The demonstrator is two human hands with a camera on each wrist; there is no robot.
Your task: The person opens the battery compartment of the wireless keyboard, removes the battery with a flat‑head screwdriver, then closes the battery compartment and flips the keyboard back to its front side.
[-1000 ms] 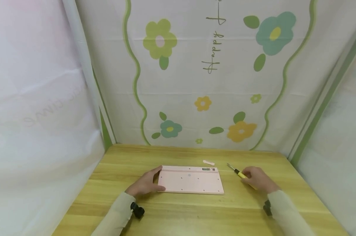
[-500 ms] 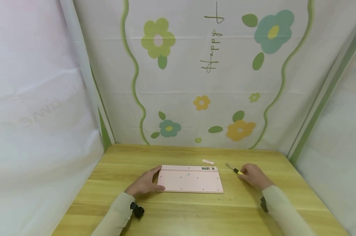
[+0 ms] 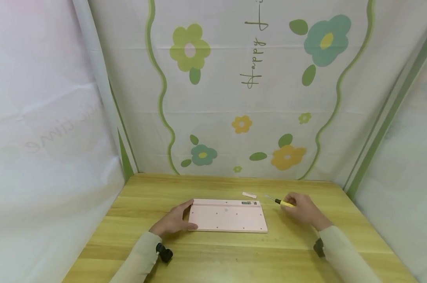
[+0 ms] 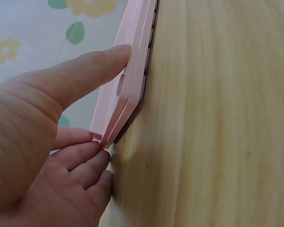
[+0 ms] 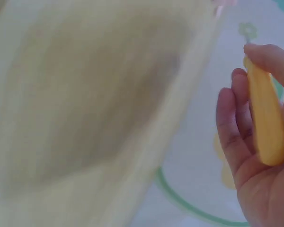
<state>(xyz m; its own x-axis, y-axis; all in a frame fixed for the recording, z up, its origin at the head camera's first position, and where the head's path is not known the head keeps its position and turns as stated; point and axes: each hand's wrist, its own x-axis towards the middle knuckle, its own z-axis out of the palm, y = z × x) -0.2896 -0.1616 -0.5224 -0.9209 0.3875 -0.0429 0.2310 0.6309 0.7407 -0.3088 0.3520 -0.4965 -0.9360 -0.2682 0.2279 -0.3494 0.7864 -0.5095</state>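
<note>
A pink keyboard (image 3: 227, 220) lies face down on the wooden table, its back dotted with small screws. Dark keys (image 4: 146, 64) show along its underside in the left wrist view. My left hand (image 3: 174, 220) grips the keyboard's left end, thumb on the near corner and fingers at the far corner. In my right hand (image 3: 303, 208) is a screwdriver with a yellow handle (image 5: 266, 113) and black collar, held between thumb and fingers. Its metal shaft (image 3: 271, 197) points left, towards the small pink cover (image 3: 249, 195) behind the keyboard. An uncovered slot (image 3: 249, 203) sits at the keyboard's far right.
The wooden table (image 3: 220, 259) extends around the keyboard on all sides. White cloth walls (image 3: 220, 94) with printed flowers stand behind it and at both sides. A small black device (image 3: 164, 252) is strapped to the left wrist, and another (image 3: 318, 247) to the right.
My right hand has shifted left with the screwdriver, whose shaft now lies flatter and closer to the small cover. The left hand and keyboard stay in place.
</note>
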